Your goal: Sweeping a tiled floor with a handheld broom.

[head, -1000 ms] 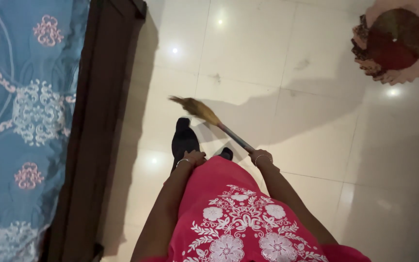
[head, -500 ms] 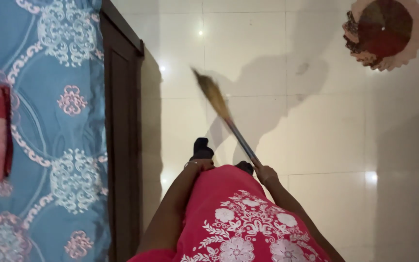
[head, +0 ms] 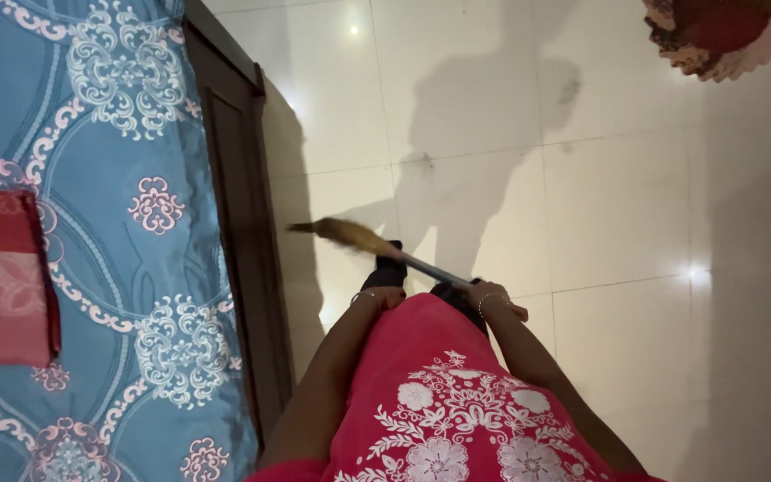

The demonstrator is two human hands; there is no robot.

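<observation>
Gripping the handle end, the right hand (head: 493, 303) is closed round the broom (head: 377, 245), whose long axis runs out toward ten o'clock, bristles nearing the dark wooden bed frame (head: 243, 232). Nearer in, the left hand (head: 377, 297) rests against the red dress (head: 439, 393); whether its grip is closed I cannot tell. Farther off, toward two o'clock, a round mat (head: 716, 36) lies on the tiled floor (head: 617, 214).

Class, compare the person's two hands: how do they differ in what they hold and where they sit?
The right hand grips the handle of the straw-bristled broom; the left hand holds nothing. The right hand reaches out beyond the red embroidered garment; the left hand rests against it. Both wear a thin bracelet.
</observation>
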